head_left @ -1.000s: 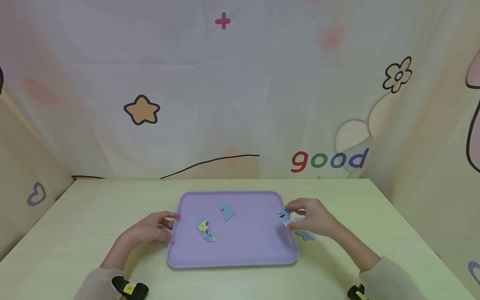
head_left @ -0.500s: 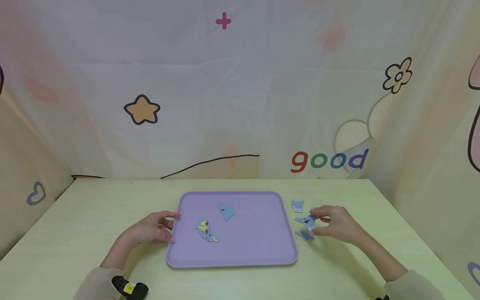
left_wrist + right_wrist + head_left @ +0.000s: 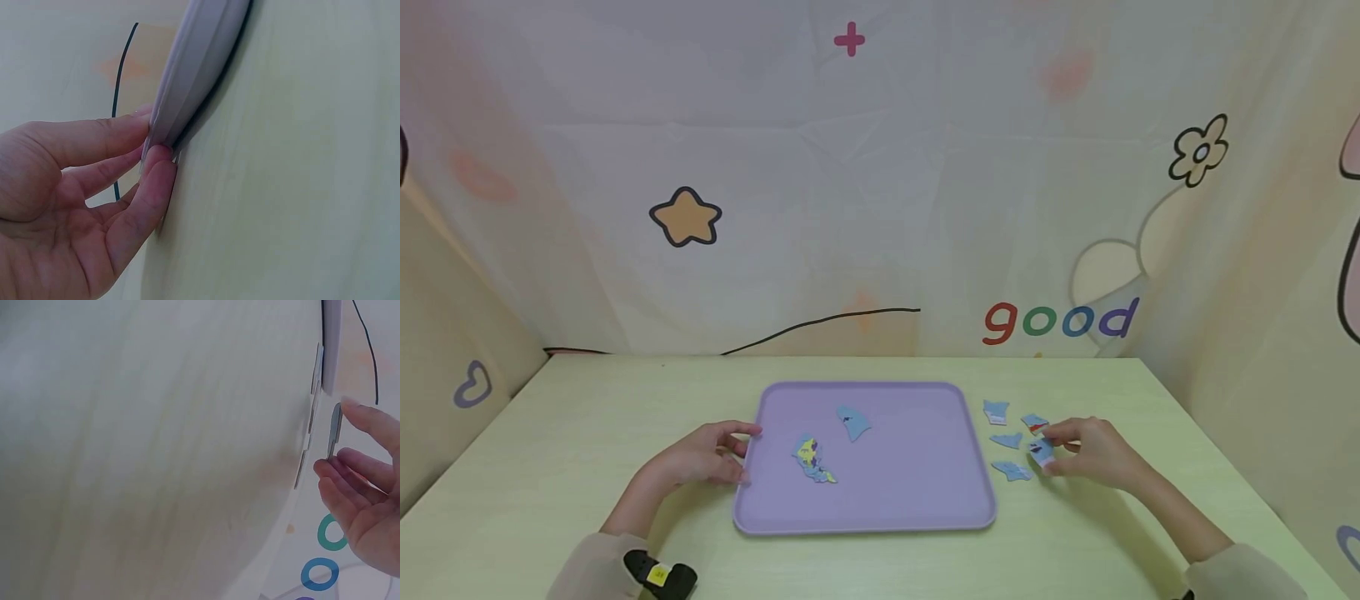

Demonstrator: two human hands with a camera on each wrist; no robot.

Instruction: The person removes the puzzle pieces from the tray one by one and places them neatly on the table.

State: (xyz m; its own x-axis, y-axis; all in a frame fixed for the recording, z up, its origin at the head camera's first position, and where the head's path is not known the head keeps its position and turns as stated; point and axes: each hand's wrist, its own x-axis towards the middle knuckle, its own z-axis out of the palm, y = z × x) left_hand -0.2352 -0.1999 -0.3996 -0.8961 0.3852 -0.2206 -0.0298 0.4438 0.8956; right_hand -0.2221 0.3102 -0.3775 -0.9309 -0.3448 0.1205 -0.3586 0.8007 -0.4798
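My right hand (image 3: pixel 1093 454) pinches a small blue puzzle piece (image 3: pixel 1041 451) with dark and white marks between thumb and fingertips, to the right of the tray. In the right wrist view that piece (image 3: pixel 335 430) shows edge-on, held above the table. My left hand (image 3: pixel 706 454) holds the left rim of the purple tray (image 3: pixel 917 500); the left wrist view has thumb and fingers on either side of the rim (image 3: pixel 187 81). On the tray lie a light blue piece (image 3: pixel 853 423) and a yellow-and-blue group of pieces (image 3: pixel 812 460).
Several loose blue pieces lie on the table right of the tray: one at the back (image 3: pixel 997 413), a red-marked piece (image 3: pixel 1033 422), a slim piece (image 3: pixel 1006 440) and a front piece (image 3: pixel 1012 471). A printed curtain (image 3: pixel 880 208) stands behind the pale table (image 3: pixel 625 400).
My right hand has moved right with its puzzle piece, from over the tray's right rim to beside the loose pieces, uncovering them. The left hand stays at the tray.
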